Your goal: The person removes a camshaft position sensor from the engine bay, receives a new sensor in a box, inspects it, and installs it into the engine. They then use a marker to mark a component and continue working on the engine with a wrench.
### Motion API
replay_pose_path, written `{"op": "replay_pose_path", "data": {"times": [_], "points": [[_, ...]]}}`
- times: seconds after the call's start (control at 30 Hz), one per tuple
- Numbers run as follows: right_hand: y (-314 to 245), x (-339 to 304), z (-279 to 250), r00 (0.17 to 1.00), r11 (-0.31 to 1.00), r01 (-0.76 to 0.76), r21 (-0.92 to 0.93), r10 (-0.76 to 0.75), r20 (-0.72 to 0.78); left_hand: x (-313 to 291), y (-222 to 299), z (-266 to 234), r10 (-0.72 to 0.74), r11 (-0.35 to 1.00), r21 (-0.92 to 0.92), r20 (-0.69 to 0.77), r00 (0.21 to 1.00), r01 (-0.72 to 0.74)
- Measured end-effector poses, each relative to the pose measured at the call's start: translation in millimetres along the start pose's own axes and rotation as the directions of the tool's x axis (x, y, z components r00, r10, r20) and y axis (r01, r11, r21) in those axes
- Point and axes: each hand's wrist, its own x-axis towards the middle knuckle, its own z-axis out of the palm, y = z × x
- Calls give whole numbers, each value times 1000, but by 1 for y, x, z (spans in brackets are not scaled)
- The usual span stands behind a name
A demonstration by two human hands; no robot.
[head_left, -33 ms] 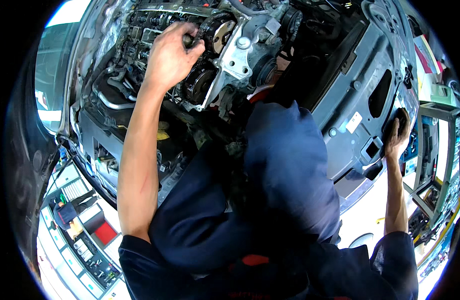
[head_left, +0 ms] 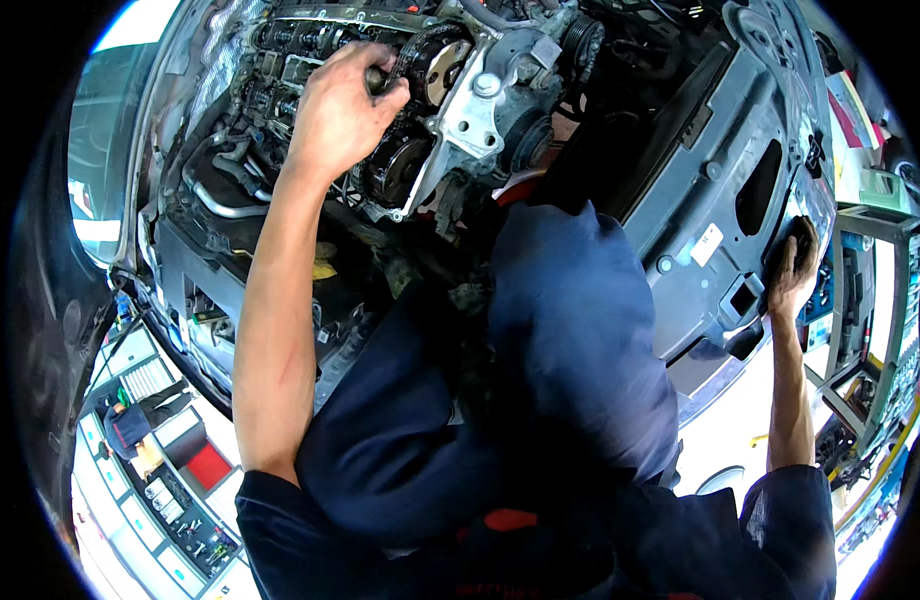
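My left hand point(head_left: 342, 115) reaches over the opened engine point(head_left: 292, 70), just left of the upper toothed sprocket point(head_left: 442, 72). Its thumb and fingers curl round a small dark rounded part, which they mostly cover. A lower dark sprocket point(head_left: 400, 165) sits under the thumb side. To the right of both sprockets stands the silver timing-side casting point(head_left: 470, 125). Out at the far right, my right hand point(head_left: 797, 272) lies on the outer edge of the grey front panel point(head_left: 670, 225), fingers stretched along it and seemingly holding nothing.
My knees point(head_left: 575, 300) are bent over the engine bay. A bent metal pipe point(head_left: 220, 208) runs left of my forearm. Tool shelving point(head_left: 870, 300) stands beyond the panel. At lower left, another person point(head_left: 130, 430) is by a workbench with drawers point(head_left: 165, 535).
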Motion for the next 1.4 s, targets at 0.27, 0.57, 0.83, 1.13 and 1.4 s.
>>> {"op": "replay_pose_path", "data": {"times": [0.27, 0.57, 0.83, 1.13, 1.4], "points": [[3, 1, 1, 1000, 1000, 0, -26, 0, -3, -3, -3, 3, -4, 1000, -7, -20, 1000, 4], [2, 0, 0, 1000, 999, 0, -42, 0, -3, 0, 2, 1, -72, 996, -43, 26, 997, 73], [-5, 0, 0, 1000, 1000, 11, -29, -12, -25, -1, 2, 0, -52, 999, -7, 23, 998, 52], [1, 0, -1, 1000, 995, -18, -97, 20, 18, -2, 3, 4, -17, 996, -89, -64, 998, 12], [-8, -1, -2, 999, 998, -30, -58, 31, 15, -2, 5, 0, -75, 997, -25, 11, 997, 75]]}}
